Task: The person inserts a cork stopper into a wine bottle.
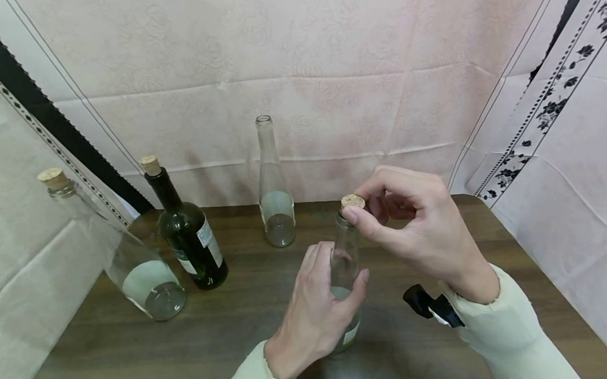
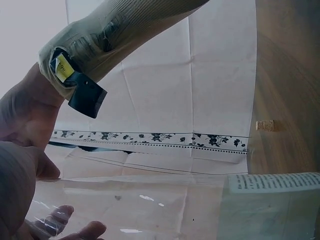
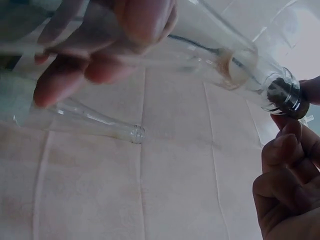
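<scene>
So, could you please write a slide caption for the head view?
Left hand grips a clear bottle while right hand pinches a cork at its mouth; three other bottles stand nearby.

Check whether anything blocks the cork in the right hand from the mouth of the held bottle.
Nothing visible does: the right hand pinches the cork at the mouth of the held bottle, which the left hand grips. The uncorked bottle stands apart, farther back.

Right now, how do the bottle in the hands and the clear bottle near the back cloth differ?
The held bottle has a cork at its mouth, pinched by the right hand; the back bottle has an open mouth. The left hand grips the held bottle, while the back bottle stands untouched. Both are clear glass with slim necks.
</scene>
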Motion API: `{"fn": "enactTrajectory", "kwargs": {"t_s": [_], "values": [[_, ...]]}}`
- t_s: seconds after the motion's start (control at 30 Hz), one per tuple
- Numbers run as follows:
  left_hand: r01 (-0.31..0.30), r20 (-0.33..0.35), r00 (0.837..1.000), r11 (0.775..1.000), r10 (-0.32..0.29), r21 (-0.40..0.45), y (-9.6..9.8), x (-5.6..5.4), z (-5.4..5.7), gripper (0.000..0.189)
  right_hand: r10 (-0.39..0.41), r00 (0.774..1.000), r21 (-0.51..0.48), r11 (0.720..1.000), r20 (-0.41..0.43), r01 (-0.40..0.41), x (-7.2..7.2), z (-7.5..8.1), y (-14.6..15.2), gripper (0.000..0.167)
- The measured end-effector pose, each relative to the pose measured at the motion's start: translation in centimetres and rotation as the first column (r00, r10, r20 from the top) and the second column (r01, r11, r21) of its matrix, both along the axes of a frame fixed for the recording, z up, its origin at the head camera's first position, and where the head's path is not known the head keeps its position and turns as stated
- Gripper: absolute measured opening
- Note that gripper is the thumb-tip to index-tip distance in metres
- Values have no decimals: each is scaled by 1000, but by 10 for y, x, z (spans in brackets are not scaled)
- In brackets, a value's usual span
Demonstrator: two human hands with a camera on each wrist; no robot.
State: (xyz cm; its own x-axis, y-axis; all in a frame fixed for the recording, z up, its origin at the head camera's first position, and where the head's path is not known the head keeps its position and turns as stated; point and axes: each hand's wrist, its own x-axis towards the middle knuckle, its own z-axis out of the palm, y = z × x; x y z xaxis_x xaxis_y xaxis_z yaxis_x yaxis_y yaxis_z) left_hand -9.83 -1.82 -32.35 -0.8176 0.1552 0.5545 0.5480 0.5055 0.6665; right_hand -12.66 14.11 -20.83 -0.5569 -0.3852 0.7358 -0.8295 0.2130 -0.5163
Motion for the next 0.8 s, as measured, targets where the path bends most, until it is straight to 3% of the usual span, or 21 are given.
{"fn": "enactTrajectory", "kwargs": {"t_s": [0.23,0.47,0.63,0.8], "values": [[2,-1,1000,1000,-2,1,0,1,1,26,-15,997,-5,1000,76,16,1,0,1,21],[-9,-27,1000,1000,9,-27,-2,-1,-1,25,22,1000,-65,998,5,-22,-4,-7,0,22],[-27,-69,997,999,24,-44,-5,-2,0,27,-66,994,-69,996,-82,60,-7,-13,10,20],[-52,-47,998,998,50,-41,-11,-3,2,28,-149,987,-40,988,-64,147,-8,-19,28,23]]}}
